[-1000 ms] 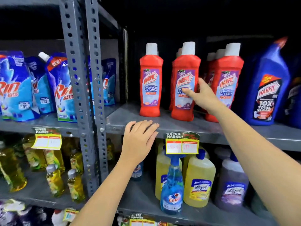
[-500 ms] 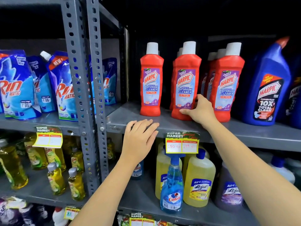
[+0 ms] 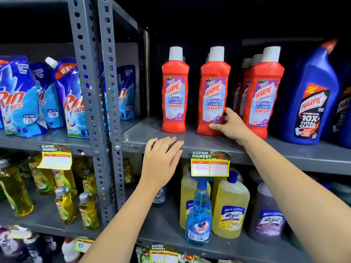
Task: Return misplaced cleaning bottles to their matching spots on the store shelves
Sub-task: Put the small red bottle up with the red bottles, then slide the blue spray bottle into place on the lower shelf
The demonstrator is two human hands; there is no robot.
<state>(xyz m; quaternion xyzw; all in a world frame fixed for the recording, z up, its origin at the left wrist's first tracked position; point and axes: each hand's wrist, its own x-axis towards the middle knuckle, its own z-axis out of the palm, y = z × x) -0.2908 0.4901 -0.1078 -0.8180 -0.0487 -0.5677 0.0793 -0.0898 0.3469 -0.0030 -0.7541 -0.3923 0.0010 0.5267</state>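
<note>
Three red Harpic bottles front the grey shelf (image 3: 190, 143), more behind. Your right hand (image 3: 230, 126) curls its fingers (image 3: 226, 112) around the middle bottle (image 3: 213, 95) low down. Your left hand (image 3: 161, 160) rests flat, fingers spread, on the shelf edge, holding nothing.

Three Harpic bottles (image 3: 214, 92) stand on the shelf (image 3: 209, 143), detergent pouches (image 3: 72, 99) left, spray bottle (image 3: 199, 215) below.

Shop, price tag (image 3: 209, 166), stocked metal shelves (image 3: 218, 147)
</note>
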